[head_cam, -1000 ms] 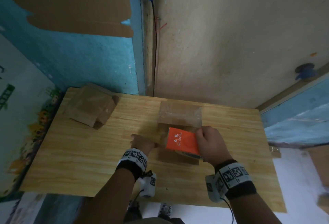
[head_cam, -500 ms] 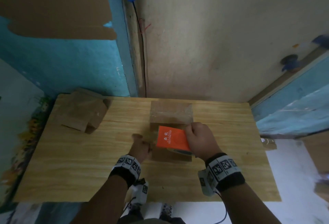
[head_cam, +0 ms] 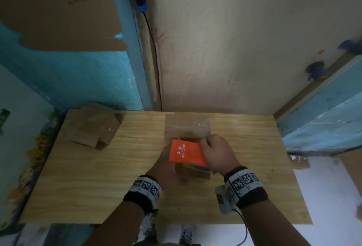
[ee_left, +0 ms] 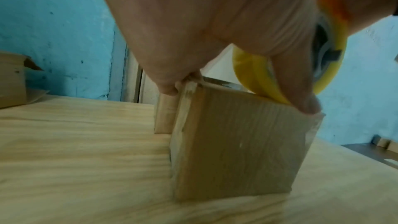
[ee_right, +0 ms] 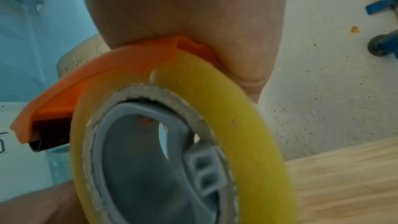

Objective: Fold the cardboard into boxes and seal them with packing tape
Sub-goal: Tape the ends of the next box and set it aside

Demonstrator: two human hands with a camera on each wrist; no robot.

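Note:
A small brown cardboard box (head_cam: 194,174) stands at the middle of the wooden table (head_cam: 78,187). My left hand (head_cam: 164,163) grips its top: in the left wrist view its fingertips (ee_left: 168,89) hook the far left edge and the thumb (ee_left: 307,106) sits on the near right corner of the box (ee_left: 237,142). My right hand (head_cam: 217,153) holds an orange tape dispenser (head_cam: 186,152) over the box top. Its yellowish tape roll (ee_right: 237,125) touches the box's top edge. The box top is hidden under the dispenser.
A second box (head_cam: 187,126), shiny with clear tape, stands just behind the first one. A pile of cardboard pieces (head_cam: 94,126) lies at the table's far left corner. Walls close the far side. More cardboard (head_cam: 297,160) lies off the right edge.
My left hand has moved right, from beside the box onto its top under the dispenser. The right hand has kept hold of the dispenser over the box.

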